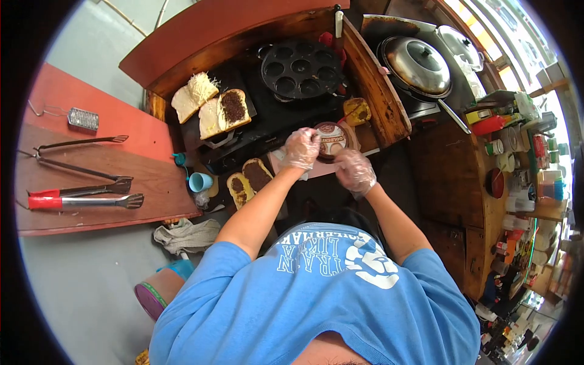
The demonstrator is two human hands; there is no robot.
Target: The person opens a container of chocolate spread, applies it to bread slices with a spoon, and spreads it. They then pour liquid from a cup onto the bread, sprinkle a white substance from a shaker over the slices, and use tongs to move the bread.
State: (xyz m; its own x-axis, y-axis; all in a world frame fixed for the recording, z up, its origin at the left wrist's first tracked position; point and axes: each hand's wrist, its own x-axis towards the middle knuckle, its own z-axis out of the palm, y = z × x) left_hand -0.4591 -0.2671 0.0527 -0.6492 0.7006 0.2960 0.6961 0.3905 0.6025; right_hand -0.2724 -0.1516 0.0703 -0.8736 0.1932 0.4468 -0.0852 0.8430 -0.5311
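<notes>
Both my hands wear clear plastic gloves and are at a round brown tub [331, 135] with a printed lid. My left hand [302, 148] has its bent fingers closed at the tub's left edge. My right hand [356, 171] is closed at the lower right edge; its fingertips are partly hidden. Beyond the tub is a yellow container [357, 111] with dark brown contents. To the left lie bread slices with brown topping [258, 173]. Farther up are bread with shredded cheese [201, 90] and bread with chocolate sprinkles [233, 107].
A black pan with round hollows [301, 70] stands at the back. Right of the wooden partition [377, 79] sits a lidded wok [420, 67]. Tongs [91, 201] and a grater [83, 120] rest on the left board, near a blue cup [200, 182].
</notes>
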